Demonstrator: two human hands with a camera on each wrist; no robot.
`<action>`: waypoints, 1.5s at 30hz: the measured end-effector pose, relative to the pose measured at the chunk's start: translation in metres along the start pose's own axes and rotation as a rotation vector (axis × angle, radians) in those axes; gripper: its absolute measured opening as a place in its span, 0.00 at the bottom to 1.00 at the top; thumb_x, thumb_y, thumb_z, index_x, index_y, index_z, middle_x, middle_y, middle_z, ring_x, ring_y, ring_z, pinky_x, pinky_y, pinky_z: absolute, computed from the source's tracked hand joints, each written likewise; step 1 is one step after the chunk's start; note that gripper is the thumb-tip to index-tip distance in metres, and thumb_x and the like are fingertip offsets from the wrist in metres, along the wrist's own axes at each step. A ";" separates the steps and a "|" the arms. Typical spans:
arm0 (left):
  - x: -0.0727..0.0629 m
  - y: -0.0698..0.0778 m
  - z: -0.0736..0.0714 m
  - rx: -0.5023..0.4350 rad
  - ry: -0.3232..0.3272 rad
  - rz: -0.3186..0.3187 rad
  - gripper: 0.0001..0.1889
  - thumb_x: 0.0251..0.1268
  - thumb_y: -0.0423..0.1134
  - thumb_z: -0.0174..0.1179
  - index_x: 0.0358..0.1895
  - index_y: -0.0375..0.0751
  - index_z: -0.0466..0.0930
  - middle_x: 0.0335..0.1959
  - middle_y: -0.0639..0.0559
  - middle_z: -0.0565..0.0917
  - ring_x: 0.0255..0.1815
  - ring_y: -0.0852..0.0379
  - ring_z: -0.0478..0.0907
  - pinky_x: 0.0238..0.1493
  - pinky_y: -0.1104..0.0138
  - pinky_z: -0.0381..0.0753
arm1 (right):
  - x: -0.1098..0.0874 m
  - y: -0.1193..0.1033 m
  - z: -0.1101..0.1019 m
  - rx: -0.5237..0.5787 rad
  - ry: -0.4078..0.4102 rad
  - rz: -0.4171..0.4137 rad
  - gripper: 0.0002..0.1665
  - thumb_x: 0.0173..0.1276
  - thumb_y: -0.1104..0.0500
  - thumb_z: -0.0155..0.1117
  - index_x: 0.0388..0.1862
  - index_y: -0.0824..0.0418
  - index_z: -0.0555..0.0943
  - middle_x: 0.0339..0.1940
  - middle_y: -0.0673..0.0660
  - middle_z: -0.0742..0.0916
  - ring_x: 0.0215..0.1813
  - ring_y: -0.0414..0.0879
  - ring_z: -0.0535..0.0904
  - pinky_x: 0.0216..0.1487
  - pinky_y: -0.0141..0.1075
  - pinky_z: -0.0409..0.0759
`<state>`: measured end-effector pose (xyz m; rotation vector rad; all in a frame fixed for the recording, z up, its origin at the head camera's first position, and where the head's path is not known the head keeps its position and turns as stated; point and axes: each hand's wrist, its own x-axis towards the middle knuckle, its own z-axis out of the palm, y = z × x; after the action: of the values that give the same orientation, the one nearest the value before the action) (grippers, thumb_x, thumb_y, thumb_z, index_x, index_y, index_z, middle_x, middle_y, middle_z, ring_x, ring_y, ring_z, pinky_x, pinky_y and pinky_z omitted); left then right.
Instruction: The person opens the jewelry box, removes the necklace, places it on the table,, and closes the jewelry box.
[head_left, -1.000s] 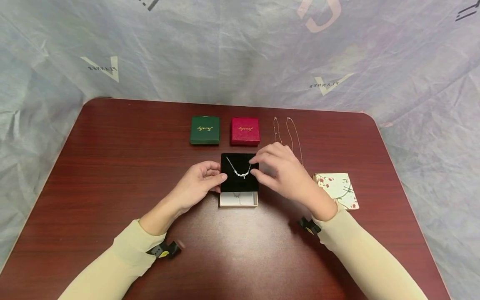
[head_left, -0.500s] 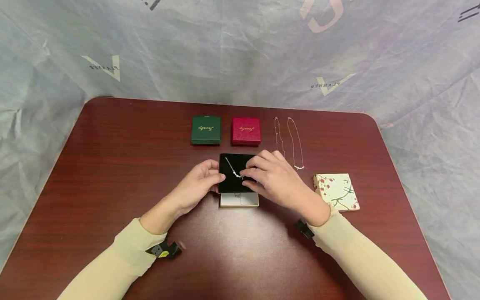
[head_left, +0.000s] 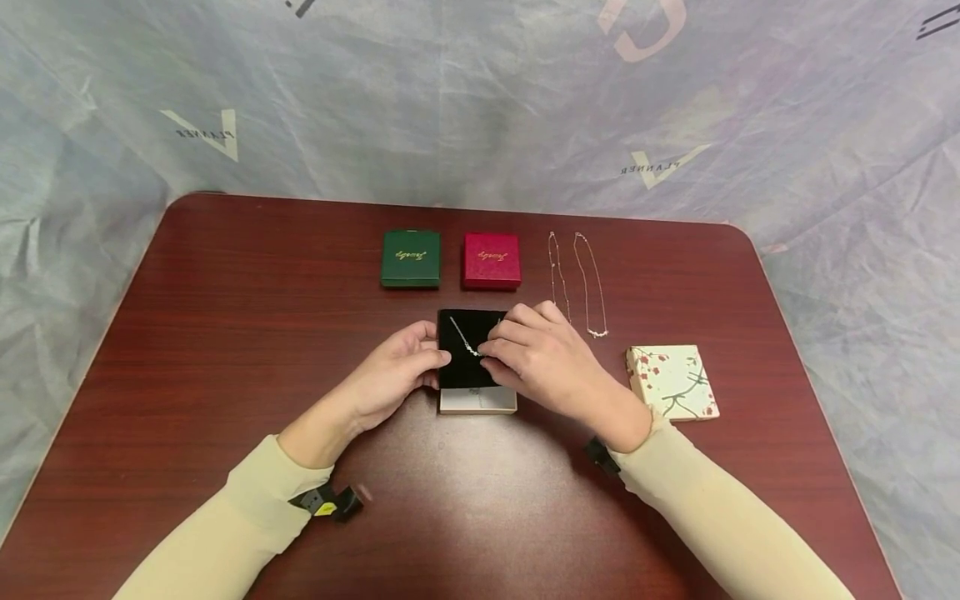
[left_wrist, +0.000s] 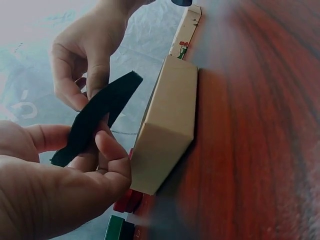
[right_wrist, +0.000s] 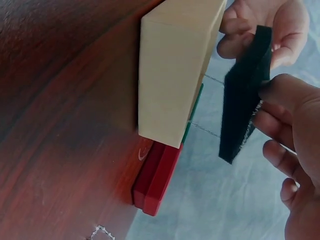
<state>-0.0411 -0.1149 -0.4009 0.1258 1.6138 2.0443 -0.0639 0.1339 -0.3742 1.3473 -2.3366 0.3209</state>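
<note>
A black jewelry pad (head_left: pixel 463 373) is tilted above a small open cream box (head_left: pixel 477 409), with a silver necklace (head_left: pixel 470 350) lying across its face. My left hand (head_left: pixel 390 367) pinches the pad's left edge between thumb and fingers. At the pad's right side, my right hand (head_left: pixel 546 360) pinches the necklace near its middle, covering that part. The right wrist view has strands of chain (right_wrist: pixel 204 129) running from behind the pad (right_wrist: pixel 239 102) toward the box (right_wrist: pixel 167 75). From the left wrist, the pad (left_wrist: pixel 95 117) looks slightly bent.
Behind the box stand a green jewelry box (head_left: pixel 411 260) and a red jewelry box (head_left: pixel 491 260). Two more necklaces, a left one (head_left: pixel 561 271) and a right one (head_left: pixel 597 333), lie flat to their right. A floral lid (head_left: pixel 678 382) rests beside my right forearm.
My right hand has moved left and slightly down from the pad's right edge onto the necklace. The pad has dipped a little over the box. My left hand keeps its hold.
</note>
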 end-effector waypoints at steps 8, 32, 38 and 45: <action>-0.002 0.001 0.003 0.047 0.002 -0.003 0.11 0.74 0.26 0.56 0.54 0.33 0.67 0.41 0.48 0.86 0.33 0.57 0.77 0.38 0.68 0.77 | 0.003 -0.003 0.006 -0.070 0.055 -0.027 0.04 0.60 0.61 0.73 0.35 0.57 0.88 0.33 0.48 0.87 0.42 0.48 0.79 0.41 0.43 0.70; -0.002 0.002 0.003 0.187 0.053 -0.006 0.13 0.76 0.29 0.59 0.57 0.27 0.71 0.46 0.43 0.87 0.34 0.56 0.79 0.39 0.69 0.81 | 0.022 0.020 -0.007 0.209 0.038 0.128 0.06 0.69 0.59 0.78 0.42 0.56 0.90 0.38 0.49 0.90 0.41 0.49 0.78 0.41 0.44 0.67; -0.002 0.001 0.002 0.205 0.042 0.001 0.13 0.77 0.29 0.60 0.56 0.27 0.71 0.46 0.43 0.88 0.35 0.57 0.80 0.40 0.68 0.80 | 0.031 0.025 -0.011 0.238 0.032 0.160 0.05 0.70 0.57 0.76 0.43 0.55 0.91 0.39 0.48 0.90 0.43 0.49 0.78 0.40 0.44 0.64; -0.003 0.002 0.002 0.237 0.044 0.000 0.13 0.77 0.31 0.60 0.56 0.28 0.71 0.45 0.44 0.89 0.33 0.55 0.79 0.41 0.67 0.79 | 0.040 0.034 -0.010 0.322 -0.023 0.212 0.05 0.74 0.57 0.72 0.45 0.55 0.90 0.42 0.48 0.89 0.47 0.49 0.78 0.44 0.45 0.65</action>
<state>-0.0388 -0.1147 -0.3977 0.1662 1.8788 1.8609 -0.1086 0.1247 -0.3465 1.2427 -2.5319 0.7787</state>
